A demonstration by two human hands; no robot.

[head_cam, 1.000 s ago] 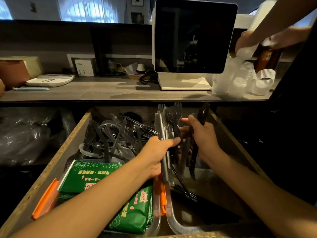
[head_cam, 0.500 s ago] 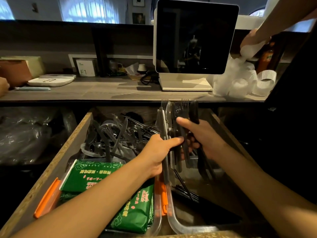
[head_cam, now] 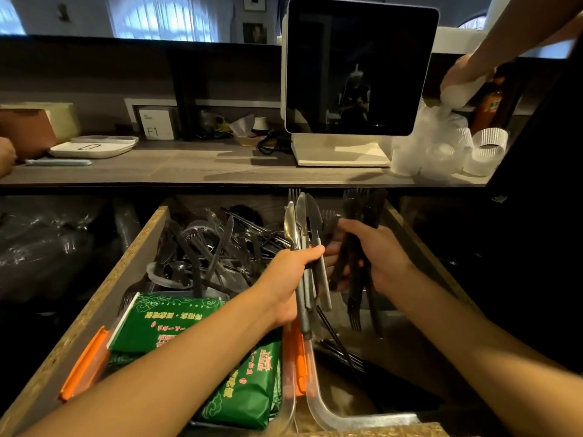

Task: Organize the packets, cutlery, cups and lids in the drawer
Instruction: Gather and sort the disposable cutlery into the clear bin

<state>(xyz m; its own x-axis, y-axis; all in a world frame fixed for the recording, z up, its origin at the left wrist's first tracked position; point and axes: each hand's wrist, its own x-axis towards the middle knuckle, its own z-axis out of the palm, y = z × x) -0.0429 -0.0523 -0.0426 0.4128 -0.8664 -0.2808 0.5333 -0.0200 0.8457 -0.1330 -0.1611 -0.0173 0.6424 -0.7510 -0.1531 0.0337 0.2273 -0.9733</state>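
Gripping grey-handled cutlery point(head_cam: 307, 247), left hand point(head_cam: 288, 279); right hand point(head_cam: 381, 260) grips black forks point(head_cam: 359, 216).

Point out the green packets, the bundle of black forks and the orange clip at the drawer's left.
green packets point(head_cam: 170, 323): head view, printed top face of the upper packet.
black forks point(head_cam: 355, 275): head view, handles below the right hand.
orange clip point(head_cam: 83, 365): head view, middle of its length.

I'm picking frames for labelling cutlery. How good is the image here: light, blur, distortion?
Head view: dim indoor light, with bright windows blown out behind; the drawer interior is dark, so the loose black cutlery merges together. The other person's hand at top right is motion-blurred. Wide-angle distortion bows the counter edge. The dark screen shows reflections.
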